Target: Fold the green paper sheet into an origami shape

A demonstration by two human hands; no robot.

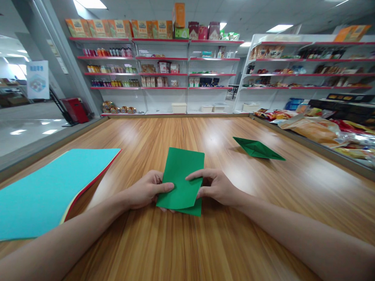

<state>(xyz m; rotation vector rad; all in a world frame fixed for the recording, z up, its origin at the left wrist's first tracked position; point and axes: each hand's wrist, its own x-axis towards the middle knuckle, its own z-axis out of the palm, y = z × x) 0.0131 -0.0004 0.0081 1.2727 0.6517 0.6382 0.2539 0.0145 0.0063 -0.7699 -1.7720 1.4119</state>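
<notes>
Both hands hold a folded sheet of green paper [182, 173] above the middle of the wooden table. My left hand [150, 189] grips its left edge, the thumb on top and the other fingers beneath. At the right edge, my right hand [216, 185] pinches the paper, its index finger lying across the top face and the thumb by the edge. The layers part slightly at the lower right corner, where the under layer shows. Further back on the right lies a folded green paper boat [257, 148].
A stack of coloured paper [59, 185], turquoise on top, lies at the left of the table [151, 133]. Packaged snacks [317, 128] are heaped beyond the right edge. Shelves [164, 87] of goods stand behind, and a red cart [76, 111] at the left.
</notes>
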